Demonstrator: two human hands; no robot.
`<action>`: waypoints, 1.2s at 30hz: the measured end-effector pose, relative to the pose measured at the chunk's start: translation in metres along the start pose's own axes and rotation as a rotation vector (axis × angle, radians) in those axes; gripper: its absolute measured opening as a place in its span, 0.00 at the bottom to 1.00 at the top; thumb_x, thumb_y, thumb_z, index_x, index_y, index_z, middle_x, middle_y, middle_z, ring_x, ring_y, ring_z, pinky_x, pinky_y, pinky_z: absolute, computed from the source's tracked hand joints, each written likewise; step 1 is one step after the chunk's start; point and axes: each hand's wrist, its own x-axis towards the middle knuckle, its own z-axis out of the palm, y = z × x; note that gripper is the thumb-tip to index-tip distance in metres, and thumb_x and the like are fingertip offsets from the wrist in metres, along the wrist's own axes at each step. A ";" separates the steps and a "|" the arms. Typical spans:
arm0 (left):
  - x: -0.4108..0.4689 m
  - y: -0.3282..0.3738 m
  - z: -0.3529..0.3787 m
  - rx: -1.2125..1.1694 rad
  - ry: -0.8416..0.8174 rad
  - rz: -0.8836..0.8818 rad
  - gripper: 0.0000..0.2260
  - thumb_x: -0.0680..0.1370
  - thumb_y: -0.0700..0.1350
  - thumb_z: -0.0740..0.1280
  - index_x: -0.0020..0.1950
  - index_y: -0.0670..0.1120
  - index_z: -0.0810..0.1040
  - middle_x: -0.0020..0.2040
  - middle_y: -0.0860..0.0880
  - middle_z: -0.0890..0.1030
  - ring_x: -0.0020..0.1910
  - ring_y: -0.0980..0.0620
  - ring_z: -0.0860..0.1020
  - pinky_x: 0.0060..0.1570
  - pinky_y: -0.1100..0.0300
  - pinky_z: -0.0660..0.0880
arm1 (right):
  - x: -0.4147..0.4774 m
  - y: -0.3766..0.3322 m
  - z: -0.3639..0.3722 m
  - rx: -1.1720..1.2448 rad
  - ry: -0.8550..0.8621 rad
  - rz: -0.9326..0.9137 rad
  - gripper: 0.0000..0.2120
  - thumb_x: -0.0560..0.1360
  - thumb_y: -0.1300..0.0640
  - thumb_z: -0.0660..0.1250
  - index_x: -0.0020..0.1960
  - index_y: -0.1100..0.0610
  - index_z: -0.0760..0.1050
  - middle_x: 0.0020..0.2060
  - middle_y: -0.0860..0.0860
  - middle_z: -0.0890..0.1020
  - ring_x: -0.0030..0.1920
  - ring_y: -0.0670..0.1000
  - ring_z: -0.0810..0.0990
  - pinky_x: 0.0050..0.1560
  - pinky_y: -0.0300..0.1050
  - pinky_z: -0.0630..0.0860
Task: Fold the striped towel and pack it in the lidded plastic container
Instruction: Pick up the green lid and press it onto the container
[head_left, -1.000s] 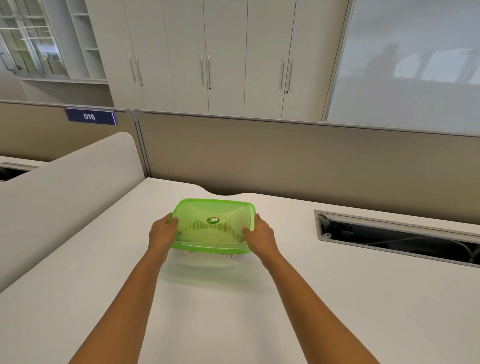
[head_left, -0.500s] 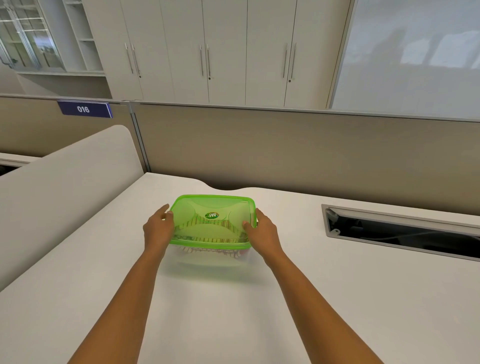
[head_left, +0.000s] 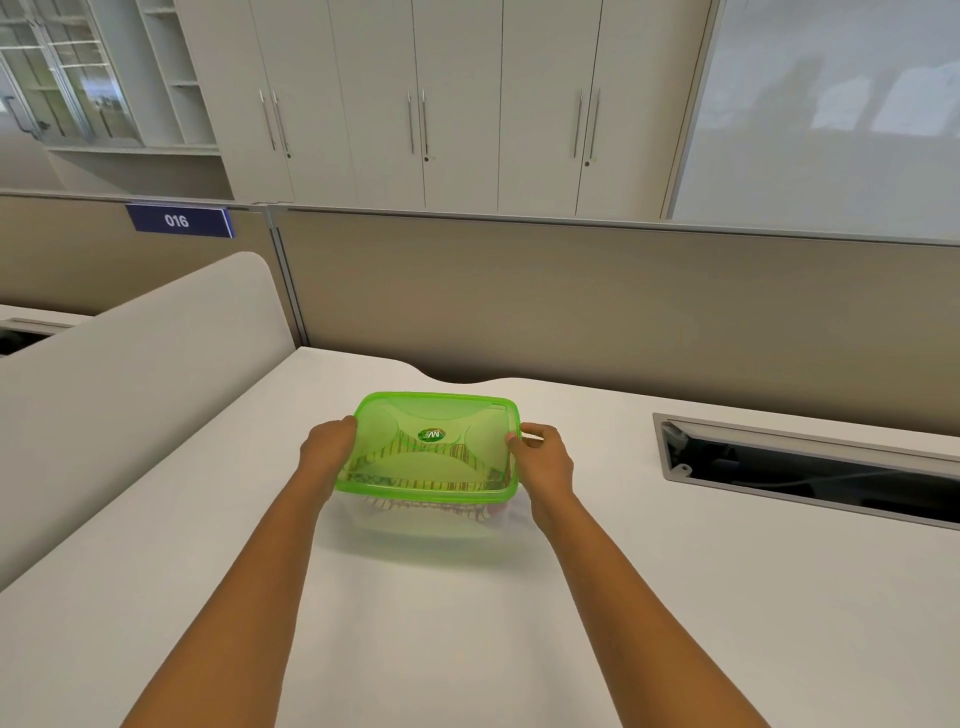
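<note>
A clear plastic container (head_left: 431, 519) with a green lid (head_left: 436, 447) stands on the white desk (head_left: 415, 649), in the middle of the view. The striped towel (head_left: 457, 509) lies inside it and shows through the lid and the front wall as brown and white stripes. My left hand (head_left: 327, 452) grips the left side of the container at the lid's edge. My right hand (head_left: 543, 457) grips the right side, thumb on the lid's rim. The lid sits on the container.
A beige partition (head_left: 571, 301) runs along the far edge of the desk. A curved grey divider (head_left: 130, 374) borders the left side. An open cable slot (head_left: 810, 467) is cut into the desk at the right.
The container has tipped down from its raised, tilted pose and now rests flat on the desk. Both hands stay on its sides. The camera shifted slightly.
</note>
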 end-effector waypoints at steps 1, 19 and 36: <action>0.002 0.001 0.001 0.017 -0.003 0.000 0.12 0.78 0.46 0.55 0.48 0.38 0.71 0.44 0.40 0.72 0.46 0.45 0.68 0.46 0.56 0.63 | 0.003 0.000 0.001 0.027 0.010 0.036 0.15 0.75 0.56 0.65 0.60 0.57 0.72 0.58 0.56 0.79 0.50 0.53 0.76 0.57 0.48 0.75; 0.036 0.017 0.021 0.107 0.103 0.037 0.24 0.79 0.51 0.59 0.65 0.32 0.69 0.67 0.35 0.71 0.67 0.37 0.68 0.64 0.51 0.67 | 0.044 -0.001 0.019 -0.088 0.027 0.069 0.19 0.78 0.49 0.59 0.45 0.64 0.79 0.37 0.53 0.76 0.44 0.56 0.72 0.53 0.51 0.74; 0.049 0.011 0.016 -0.119 0.093 -0.078 0.26 0.74 0.51 0.68 0.66 0.37 0.70 0.66 0.39 0.73 0.64 0.38 0.72 0.64 0.49 0.70 | 0.048 0.006 0.034 -0.040 0.114 0.100 0.16 0.79 0.49 0.57 0.59 0.58 0.74 0.61 0.59 0.74 0.59 0.60 0.74 0.62 0.53 0.71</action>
